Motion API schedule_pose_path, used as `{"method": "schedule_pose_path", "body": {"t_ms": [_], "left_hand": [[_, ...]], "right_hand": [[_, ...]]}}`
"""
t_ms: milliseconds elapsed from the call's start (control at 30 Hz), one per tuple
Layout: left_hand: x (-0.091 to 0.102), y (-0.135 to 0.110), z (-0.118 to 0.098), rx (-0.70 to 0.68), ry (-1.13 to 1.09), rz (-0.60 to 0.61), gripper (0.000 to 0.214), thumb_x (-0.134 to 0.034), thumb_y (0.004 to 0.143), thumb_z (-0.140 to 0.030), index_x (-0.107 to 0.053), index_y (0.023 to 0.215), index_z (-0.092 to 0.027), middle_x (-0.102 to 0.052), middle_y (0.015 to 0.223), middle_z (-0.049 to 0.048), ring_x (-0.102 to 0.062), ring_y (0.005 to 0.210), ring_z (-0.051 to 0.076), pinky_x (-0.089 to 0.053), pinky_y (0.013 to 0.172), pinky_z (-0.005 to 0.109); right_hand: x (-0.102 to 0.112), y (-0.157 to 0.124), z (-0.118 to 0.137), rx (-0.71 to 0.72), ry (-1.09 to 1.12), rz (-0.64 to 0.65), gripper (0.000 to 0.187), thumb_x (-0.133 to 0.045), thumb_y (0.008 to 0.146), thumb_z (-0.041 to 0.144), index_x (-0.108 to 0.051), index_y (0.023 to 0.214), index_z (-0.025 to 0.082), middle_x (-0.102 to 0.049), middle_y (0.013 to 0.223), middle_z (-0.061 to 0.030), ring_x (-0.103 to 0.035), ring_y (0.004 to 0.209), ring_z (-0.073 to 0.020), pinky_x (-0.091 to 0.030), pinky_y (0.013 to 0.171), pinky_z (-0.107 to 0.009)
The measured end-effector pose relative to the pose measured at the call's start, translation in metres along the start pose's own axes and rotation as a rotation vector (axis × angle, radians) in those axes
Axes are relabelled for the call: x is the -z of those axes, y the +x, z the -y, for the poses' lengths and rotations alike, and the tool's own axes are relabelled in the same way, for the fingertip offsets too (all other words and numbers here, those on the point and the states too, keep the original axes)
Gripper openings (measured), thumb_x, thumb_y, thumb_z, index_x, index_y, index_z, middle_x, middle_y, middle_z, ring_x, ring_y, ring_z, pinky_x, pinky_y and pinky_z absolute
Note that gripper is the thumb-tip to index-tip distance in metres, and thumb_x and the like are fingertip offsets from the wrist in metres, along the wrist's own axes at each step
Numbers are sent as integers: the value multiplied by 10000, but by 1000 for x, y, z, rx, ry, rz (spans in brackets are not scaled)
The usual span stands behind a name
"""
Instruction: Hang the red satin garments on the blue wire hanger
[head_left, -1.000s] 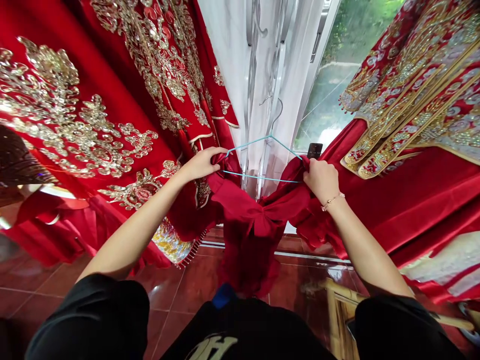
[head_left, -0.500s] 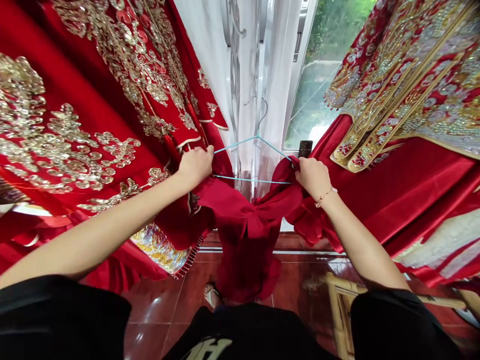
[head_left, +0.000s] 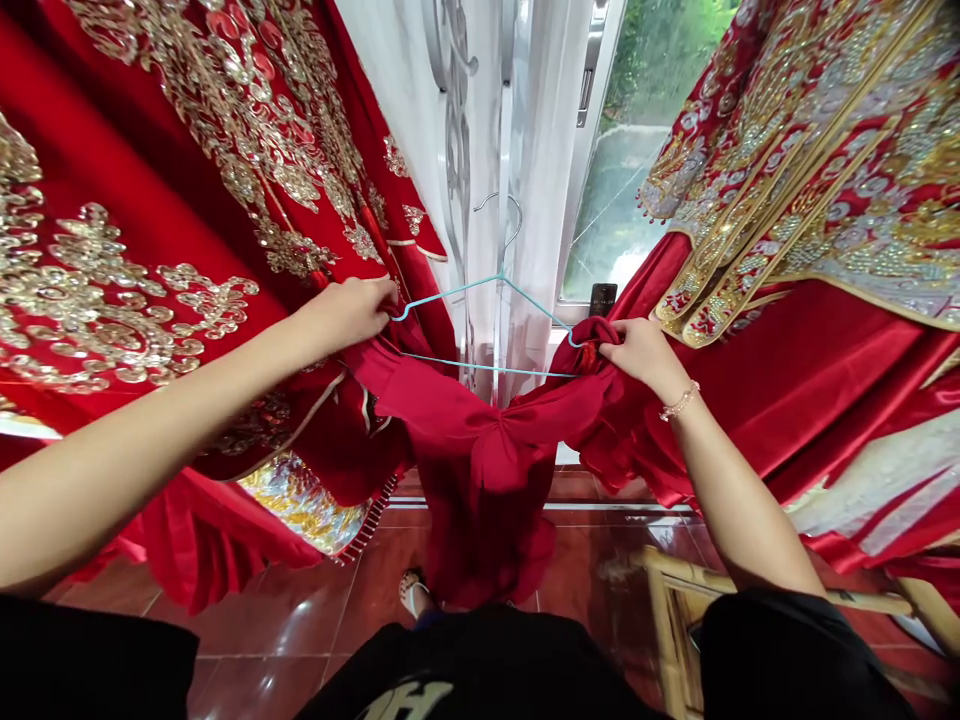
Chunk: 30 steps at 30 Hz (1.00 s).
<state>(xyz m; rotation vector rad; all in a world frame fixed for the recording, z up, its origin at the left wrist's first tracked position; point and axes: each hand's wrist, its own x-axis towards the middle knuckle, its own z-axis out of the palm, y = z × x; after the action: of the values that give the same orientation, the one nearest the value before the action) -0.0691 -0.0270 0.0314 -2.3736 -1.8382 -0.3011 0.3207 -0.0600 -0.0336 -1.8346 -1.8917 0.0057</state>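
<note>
A plain dark-red dress (head_left: 480, 430) with a bow-like knot at its neckline hangs in front of me, its skirt reaching down toward the floor. Inside its top is a light-blue hanger (head_left: 450, 292) whose metal hook points up, free of any rail. My left hand (head_left: 367, 305) is closed on the dress's left shoulder, beside the hanger's notched end. My right hand (head_left: 645, 350) pinches the bunched fabric at the other shoulder, near the hanger's right notch. Some fingertips of my left hand are hidden.
Red embroidered gowns with gold sequins (head_left: 217, 130) hang close on the left. More beaded red garments (head_left: 817, 160) hang on the right. Behind the hanger are a white metal stand (head_left: 506, 130), a window (head_left: 630, 150) and a small black device (head_left: 603, 298). A bamboo frame (head_left: 667, 620) stands at lower right.
Both hands have moved outward, spreading the dress's shoulders wider. The hanger's notched ends now show, with the left one bare of fabric. The view has shifted slightly.
</note>
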Motion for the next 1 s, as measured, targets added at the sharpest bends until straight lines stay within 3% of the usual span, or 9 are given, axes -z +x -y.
{"method": "schedule_pose_path", "body": {"t_ms": [100, 200, 367, 467, 667, 800, 1000], "left_hand": [[-2, -20, -29, 31, 315, 60, 409, -503, 845, -192, -666, 1219, -162, -744, 1072, 180, -697, 1065, 384, -542, 897, 463], [-3, -32, -48, 61, 406, 82, 425, -447, 896, -168, -637, 1274, -130, -733, 1079, 225, -698, 1071, 410, -538, 867, 472], [-6, -32, -53, 50, 465, 93, 453, -374, 917, -161, -619, 1291, -85, -730, 1066, 258, -704, 1060, 409, -534, 821, 442], [-7, -32, -51, 43, 482, 88, 464, -342, 922, -157, -615, 1288, -73, -733, 1067, 260, -707, 1051, 404, -534, 813, 436], [-2, -31, -47, 23, 478, 119, 450, -383, 932, -173, -613, 1314, -110, -734, 1102, 212, -705, 1073, 377, -532, 854, 427], [11, -26, -42, 4, 394, 51, 458, -406, 901, -132, -627, 1302, -122, -729, 1120, 178, -704, 1062, 335, -531, 850, 390], [26, -14, -11, -18, 73, -29, 367, -480, 837, -106, -701, 1130, -89, -761, 1051, 106, -682, 977, 190, -501, 892, 287]], "right_hand": [[-4, -6, 3, 28, -43, 26, 120, -584, 780, 216, -688, 797, 160, -696, 758, -68, -621, 729, -201, -419, 714, -294], [-18, -11, 8, 35, -40, 15, 190, -592, 815, 250, -662, 959, 149, -713, 952, -118, -642, 864, -238, -456, 796, -325], [-55, -11, 21, -99, -79, -152, 350, -568, 847, 225, -533, 1179, 120, -628, 1238, -219, -564, 1148, -349, -440, 986, -506], [-65, -3, 24, -108, -77, -181, 316, -497, 840, 114, -520, 1155, 112, -632, 1212, -233, -566, 1134, -344, -453, 966, -471], [-49, 8, 14, -58, -125, -57, 254, -481, 842, 110, -556, 1085, 122, -677, 983, -203, -629, 963, -350, -463, 834, -413], [-34, 15, 2, -43, -165, -55, 277, -506, 795, 71, -585, 1054, 130, -678, 945, -189, -639, 890, -331, -449, 777, -384], [-20, 26, -21, 0, 107, -15, 116, -600, 691, 113, -540, 722, 207, -624, 720, -35, -575, 709, -196, -412, 657, -288]]}}
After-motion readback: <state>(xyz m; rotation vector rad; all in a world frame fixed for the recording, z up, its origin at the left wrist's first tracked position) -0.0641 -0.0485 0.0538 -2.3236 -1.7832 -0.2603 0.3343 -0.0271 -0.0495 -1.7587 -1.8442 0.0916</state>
